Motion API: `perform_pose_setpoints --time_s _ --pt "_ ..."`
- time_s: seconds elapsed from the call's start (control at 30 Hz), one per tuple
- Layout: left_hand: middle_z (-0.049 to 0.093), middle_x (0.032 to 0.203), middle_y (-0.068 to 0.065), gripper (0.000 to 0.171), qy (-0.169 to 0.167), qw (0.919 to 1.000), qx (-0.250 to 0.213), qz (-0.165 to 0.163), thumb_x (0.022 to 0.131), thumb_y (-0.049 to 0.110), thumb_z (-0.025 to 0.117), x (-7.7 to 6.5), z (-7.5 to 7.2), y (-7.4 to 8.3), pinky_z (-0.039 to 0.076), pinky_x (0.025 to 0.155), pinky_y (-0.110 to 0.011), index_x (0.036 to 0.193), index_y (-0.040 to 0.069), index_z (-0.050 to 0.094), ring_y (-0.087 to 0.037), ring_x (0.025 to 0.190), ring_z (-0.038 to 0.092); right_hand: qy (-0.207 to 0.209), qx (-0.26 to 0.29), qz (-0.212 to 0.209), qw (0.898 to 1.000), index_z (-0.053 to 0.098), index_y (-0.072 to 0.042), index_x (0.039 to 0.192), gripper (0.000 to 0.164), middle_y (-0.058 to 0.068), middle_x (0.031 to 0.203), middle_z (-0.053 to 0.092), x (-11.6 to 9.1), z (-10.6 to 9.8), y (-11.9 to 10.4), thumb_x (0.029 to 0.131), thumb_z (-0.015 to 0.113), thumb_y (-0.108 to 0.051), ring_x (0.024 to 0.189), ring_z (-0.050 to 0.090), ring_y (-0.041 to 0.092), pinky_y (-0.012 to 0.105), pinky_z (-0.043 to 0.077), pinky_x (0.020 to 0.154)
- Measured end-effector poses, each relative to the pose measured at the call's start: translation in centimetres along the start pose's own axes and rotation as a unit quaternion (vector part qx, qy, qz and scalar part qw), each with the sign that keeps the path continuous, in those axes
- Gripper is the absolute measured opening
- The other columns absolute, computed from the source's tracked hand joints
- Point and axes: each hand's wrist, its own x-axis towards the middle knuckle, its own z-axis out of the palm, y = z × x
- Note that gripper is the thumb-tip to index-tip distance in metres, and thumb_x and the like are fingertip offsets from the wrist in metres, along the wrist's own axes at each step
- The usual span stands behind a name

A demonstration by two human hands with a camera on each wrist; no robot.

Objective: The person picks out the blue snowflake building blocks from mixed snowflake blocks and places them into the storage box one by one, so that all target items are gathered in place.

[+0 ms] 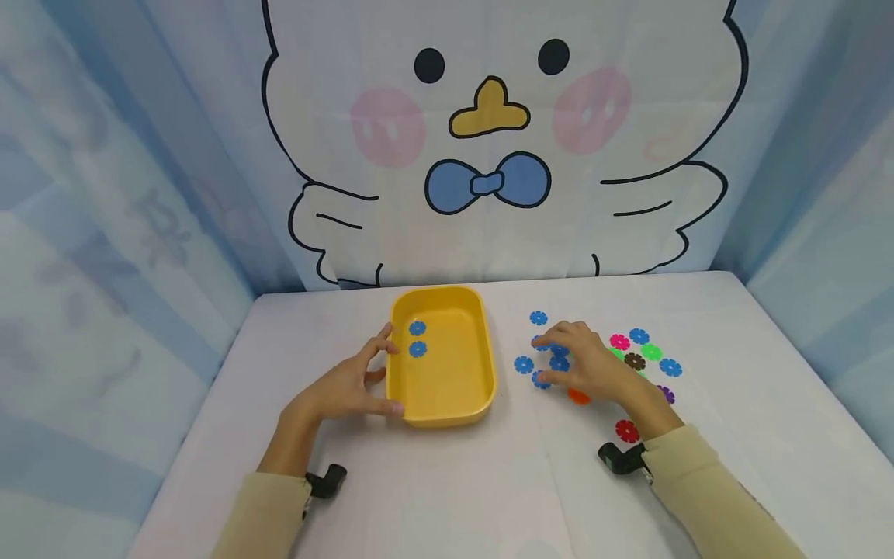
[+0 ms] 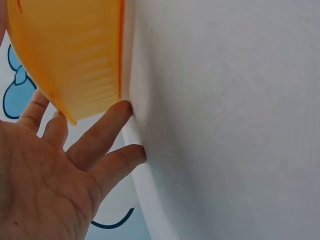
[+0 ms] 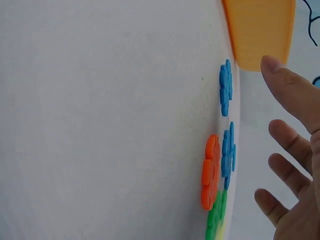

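The person's left hand is spread along the left side of the yellow tray, fingers extended at the rim and thumb by the near corner; it steadies rather than grips, it seems, and how firmly it touches cannot be told. The right hand hovers over the table right of the tray, thumb and fingers parted, with nothing seen in its grasp.

Under and around those fingers lies a loose group of blue discs, the likely next pieces if the work is filling the tray. An orange disc sits beneath the palm.

Inside the tray, two blue discs lie one above the other, near its left wall: this is all that shows as done. The work looks early, since most pieces remain out on the table.

Farther right, two more blue discs lie among a pink disc, a green disc, a brown disc and a purple disc. A red disc rests apart, near the right wrist. No other colour shows in the tray.
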Motion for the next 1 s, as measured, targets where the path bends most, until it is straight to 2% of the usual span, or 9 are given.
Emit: perform_pose_setpoints --time_s 0.13,0.5,0.73,0.87,1.0 --pt "0.001 0.173 0.013 0.091 0.005 1.0000 0.001 0.005 0.075 0.045 0.092 -0.2 0.1 -0.1 0.047 0.111 -0.047 0.143 0.023 0.036 -0.037 0.137 0.054 -0.003 -0.009 -0.007 1.000 0.070 -0.019 0.127 0.049 0.006 0.135 0.060 0.1 0.5 0.3 0.084 0.087 -0.033 0.130 0.044 0.032 0.064 0.042 0.108" --pt "0.001 0.174 0.010 0.093 0.008 0.9999 0.006 0.010 0.075 0.045 0.092 -0.1 0.2 -0.2 0.046 0.111 -0.047 0.145 0.022 0.036 -0.036 0.136 0.055 -0.020 -0.040 0.022 0.999 0.073 -0.025 0.119 0.045 0.006 0.133 0.059 0.0 0.8 0.9 0.080 0.089 -0.039 0.130 0.044 0.035 0.065 0.042 0.105" --pt "0.001 0.172 0.017 0.094 0.008 0.9999 0.011 -0.009 0.073 0.047 0.093 -0.1 0.4 -0.1 0.049 0.109 -0.048 0.145 0.024 0.036 -0.037 0.136 0.055 -0.025 -0.026 0.004 0.999 0.075 -0.027 0.104 0.027 0.006 0.129 0.060 -0.1 1.1 1.3 0.082 0.088 -0.035 0.130 0.042 0.038 0.068 0.035 0.107" --pt "0.001 0.173 0.016 0.095 0.011 0.9998 0.012 -0.007 0.072 0.047 0.093 0.0 0.3 0.0 0.047 0.110 -0.046 0.145 0.023 0.037 -0.035 0.137 0.054 -0.022 -0.026 0.002 0.999 0.075 -0.029 0.099 0.021 0.006 0.130 0.060 -0.1 1.3 1.4 0.083 0.087 -0.034 0.130 0.041 0.039 0.069 0.033 0.108" --pt "0.001 0.173 0.013 0.095 0.009 0.9999 0.009 0.002 0.073 0.046 0.093 0.0 0.3 -0.1 0.046 0.111 -0.044 0.145 0.021 0.036 -0.034 0.139 0.054 -0.026 -0.024 0.012 0.999 0.075 -0.029 0.097 0.019 0.007 0.132 0.059 -0.1 1.3 1.3 0.083 0.087 -0.036 0.130 0.041 0.038 0.069 0.036 0.106"
